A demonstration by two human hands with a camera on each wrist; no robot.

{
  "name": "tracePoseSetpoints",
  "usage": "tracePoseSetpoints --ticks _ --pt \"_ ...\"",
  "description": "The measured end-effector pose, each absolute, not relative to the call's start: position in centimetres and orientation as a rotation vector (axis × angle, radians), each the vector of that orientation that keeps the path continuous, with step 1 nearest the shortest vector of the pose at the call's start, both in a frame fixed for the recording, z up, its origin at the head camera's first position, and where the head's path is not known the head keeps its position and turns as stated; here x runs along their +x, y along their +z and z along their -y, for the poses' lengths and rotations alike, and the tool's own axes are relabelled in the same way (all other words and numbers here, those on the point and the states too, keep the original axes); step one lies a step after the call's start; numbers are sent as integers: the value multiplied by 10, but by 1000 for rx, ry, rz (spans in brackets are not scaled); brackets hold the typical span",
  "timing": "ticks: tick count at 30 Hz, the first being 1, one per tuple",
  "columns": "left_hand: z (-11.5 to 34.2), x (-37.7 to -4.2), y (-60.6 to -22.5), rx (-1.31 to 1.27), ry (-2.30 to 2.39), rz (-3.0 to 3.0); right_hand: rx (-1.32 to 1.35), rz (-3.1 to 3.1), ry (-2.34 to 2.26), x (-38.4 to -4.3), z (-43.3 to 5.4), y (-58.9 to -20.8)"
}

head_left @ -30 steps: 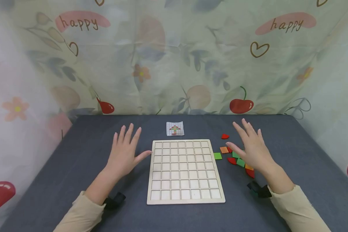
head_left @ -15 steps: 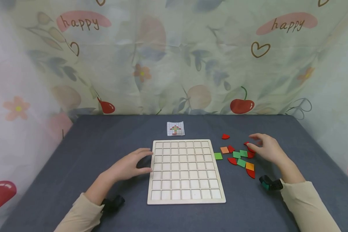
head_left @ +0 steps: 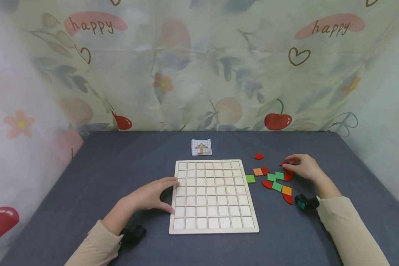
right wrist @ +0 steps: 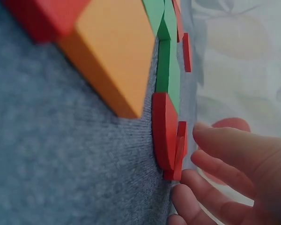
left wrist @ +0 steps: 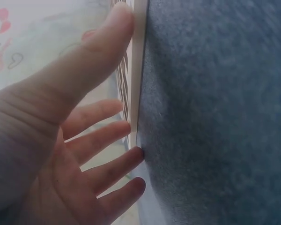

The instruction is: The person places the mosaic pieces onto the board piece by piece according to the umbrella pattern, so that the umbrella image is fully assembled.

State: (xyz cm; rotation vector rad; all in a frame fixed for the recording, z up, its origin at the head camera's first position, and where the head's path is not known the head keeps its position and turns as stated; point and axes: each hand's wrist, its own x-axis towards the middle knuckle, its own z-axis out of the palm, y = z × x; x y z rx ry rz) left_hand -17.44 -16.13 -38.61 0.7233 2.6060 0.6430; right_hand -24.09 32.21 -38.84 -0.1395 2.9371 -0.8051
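A pale wooden board [head_left: 214, 197] with a square grid lies on the dark table. My left hand [head_left: 147, 195] is at the board's left side, with thumb and fingertips at its rim and a wide gap between them. In the left wrist view the fingers [left wrist: 103, 140] are spread and loosely bent. My right hand [head_left: 306, 169] hovers low at the far right of a cluster of flat pieces, beside a red rounded piece [head_left: 288, 171]. In the right wrist view the thumb stands apart from the fingers, near the red pieces [right wrist: 165, 133]; firm contact cannot be made out.
Green squares [head_left: 277, 186], orange squares [head_left: 286, 190] and red rounded pieces [head_left: 266, 184] lie right of the board. One light green square [head_left: 251, 178] meets the board's right edge. A small card [head_left: 201, 147] with a coloured grid picture lies behind the board.
My left hand has come down to the board's left rim, its fingers bending. My right hand has shifted right and lowered to the red pieces, uncovering other pieces.
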Motion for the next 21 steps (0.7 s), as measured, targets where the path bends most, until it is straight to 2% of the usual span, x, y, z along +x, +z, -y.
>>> tracePoseSetpoints --ticks 21 --pt "157 -174 -384 692 617 -2628 -121 -2958 -689 -246 -314 -388"
